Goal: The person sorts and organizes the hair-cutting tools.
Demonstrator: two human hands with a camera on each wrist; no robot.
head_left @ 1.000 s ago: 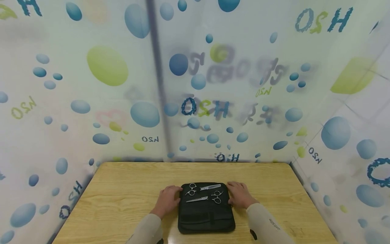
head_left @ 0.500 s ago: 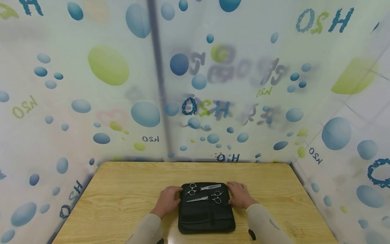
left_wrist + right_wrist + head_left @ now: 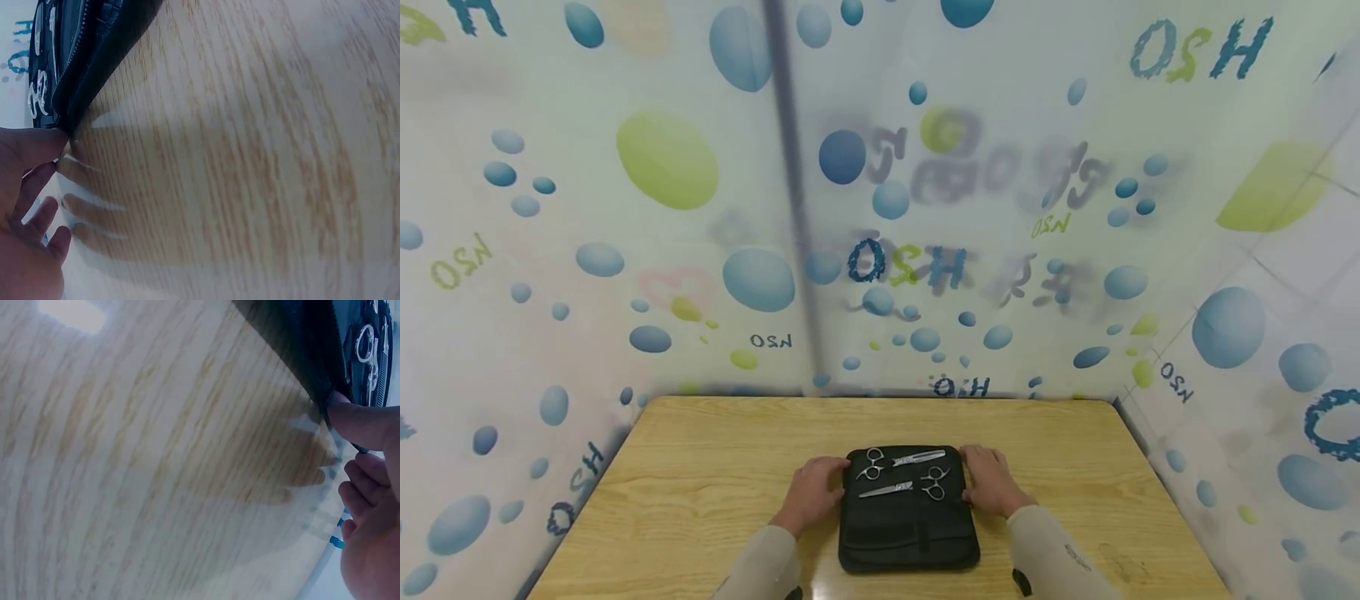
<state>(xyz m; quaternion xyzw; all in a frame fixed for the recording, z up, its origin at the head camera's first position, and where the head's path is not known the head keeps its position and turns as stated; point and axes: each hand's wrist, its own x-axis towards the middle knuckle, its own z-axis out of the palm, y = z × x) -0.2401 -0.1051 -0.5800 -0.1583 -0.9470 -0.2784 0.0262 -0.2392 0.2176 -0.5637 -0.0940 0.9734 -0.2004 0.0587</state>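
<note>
A black zippered scissors case (image 3: pixel 902 512) lies on the wooden table in the head view. Two silver hair scissors show on its upper face: one pair (image 3: pixel 917 457) with its blades to the right, the other (image 3: pixel 886 489) with its blades to the left. At the case's far left corner, my left hand (image 3: pixel 812 492) pinches the edge between thumb and forefinger, beside the zipper (image 3: pixel 80 44) in the left wrist view. My right hand (image 3: pixel 992 482) pinches the far right corner, thumb in front, other fingers partly behind it in the right wrist view.
The wooden table (image 3: pixel 715 442) reaches past the case on both sides and behind. A patterned curtain-like wall (image 3: pixel 692 225) rises at the table's far edge, and another such wall (image 3: pixel 1232 417) stands along the right.
The far edge of the case sits very slightly higher in the head view. Both hands stay at its far corners, hardly moving.
</note>
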